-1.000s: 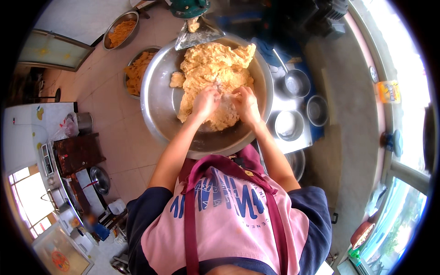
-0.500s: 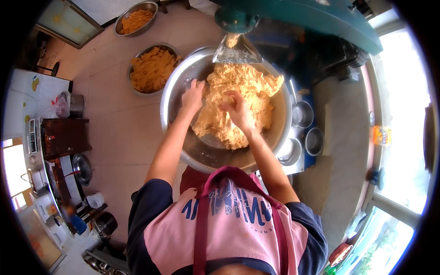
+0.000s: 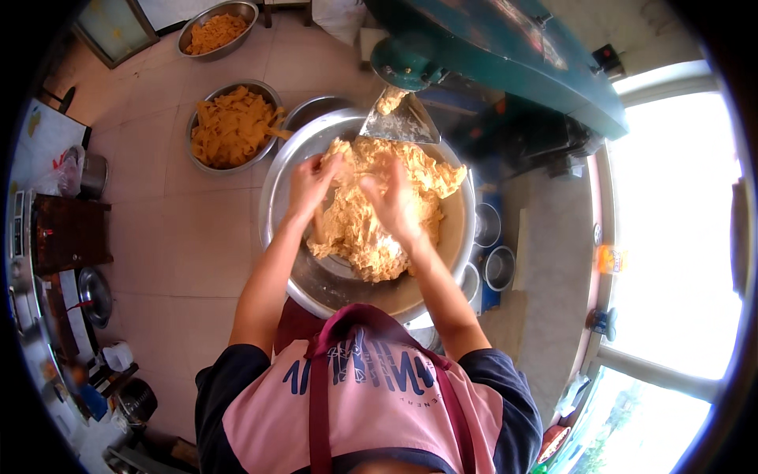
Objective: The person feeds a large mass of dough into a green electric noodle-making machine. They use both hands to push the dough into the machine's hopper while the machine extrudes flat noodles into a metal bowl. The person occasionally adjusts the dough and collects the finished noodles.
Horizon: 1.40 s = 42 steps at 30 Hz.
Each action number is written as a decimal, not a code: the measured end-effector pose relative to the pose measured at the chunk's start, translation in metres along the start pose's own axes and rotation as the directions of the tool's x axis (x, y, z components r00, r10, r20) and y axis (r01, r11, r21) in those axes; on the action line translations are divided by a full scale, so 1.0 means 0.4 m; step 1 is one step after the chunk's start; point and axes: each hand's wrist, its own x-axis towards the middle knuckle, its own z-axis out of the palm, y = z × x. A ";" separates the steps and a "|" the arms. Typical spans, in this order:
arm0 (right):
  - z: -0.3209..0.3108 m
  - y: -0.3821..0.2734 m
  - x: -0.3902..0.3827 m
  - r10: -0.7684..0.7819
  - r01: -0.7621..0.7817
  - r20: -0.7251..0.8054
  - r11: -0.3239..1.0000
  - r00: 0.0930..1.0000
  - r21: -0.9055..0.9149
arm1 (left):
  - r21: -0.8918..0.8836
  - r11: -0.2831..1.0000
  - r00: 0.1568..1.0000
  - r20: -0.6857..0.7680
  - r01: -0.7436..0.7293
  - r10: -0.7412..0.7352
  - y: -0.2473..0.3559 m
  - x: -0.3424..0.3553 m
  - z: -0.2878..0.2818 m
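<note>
A large shaggy mass of yellowish dough (image 3: 371, 209) fills much of a wide metal basin (image 3: 272, 186). My left hand (image 3: 312, 187) is at the dough's left edge, its fingers apart and somewhat smeared by motion. Over the middle of the dough, my right hand (image 3: 392, 207) is open with its fingers stretched out and slightly blurred. Neither hand visibly holds a lump. Above the basin's far side, a metal chute (image 3: 407, 122) hangs from a green machine (image 3: 505, 55). A small piece of dough (image 3: 391, 99) sticks at its outlet.
On the floor at the far left stand two metal bowls (image 3: 193, 150) (image 3: 183, 39) of orange strips. Several small metal bowls (image 3: 499, 268) sit to the basin's right, beside a grey ledge (image 3: 545, 261) under the window. A dark wooden cabinet (image 3: 75, 229) is at the left.
The view has shifted, so the basin sits lower and farther left. My left hand has come closer against the dough's edge. My right hand's bent fingers have straightened out over the dough.
</note>
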 end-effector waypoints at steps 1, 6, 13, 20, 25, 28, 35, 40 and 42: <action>0.034 -0.034 -0.058 0.025 -0.033 0.108 0.997 0.994 0.075 | -0.249 0.968 0.999 -0.044 -0.035 0.025 0.013 -0.016 0.036; 0.009 -0.097 -0.176 0.330 -0.331 0.025 0.943 0.944 0.032 | -0.526 0.850 0.999 0.032 -0.018 0.042 0.090 -0.014 0.167; -0.216 -0.040 -0.005 0.018 -0.084 -0.249 0.963 0.968 -0.256 | -0.636 0.772 0.999 -0.025 0.017 -0.043 0.043 0.009 0.072; -0.140 0.191 0.301 0.043 -0.068 -0.054 0.764 0.998 -0.642 | -0.459 0.878 0.989 0.117 0.137 -0.092 -0.037 -0.058 0.047; -0.101 0.193 0.314 0.126 -0.136 -0.067 0.688 0.990 -0.712 | -0.401 0.916 0.992 -0.118 -0.002 -0.050 0.022 -0.131 0.059; -0.109 0.117 0.284 0.010 0.006 0.021 0.777 1.000 -0.629 | -0.267 0.952 0.975 -0.200 -0.152 0.099 -0.039 -0.099 0.059; -0.139 0.253 0.333 0.008 -0.067 -0.092 0.750 0.996 -0.658 | -0.084 0.941 0.934 -0.180 -0.327 0.308 0.106 -0.061 0.151; -0.220 0.135 0.197 0.058 -0.107 -0.135 0.916 0.989 -0.386 | 0.467 0.708 0.741 -0.154 -0.529 0.654 0.129 0.054 0.244; -0.270 0.181 0.138 0.103 -0.139 -0.153 0.958 0.983 -0.250 | 0.759 0.401 0.725 0.133 -0.513 0.676 0.118 0.077 0.278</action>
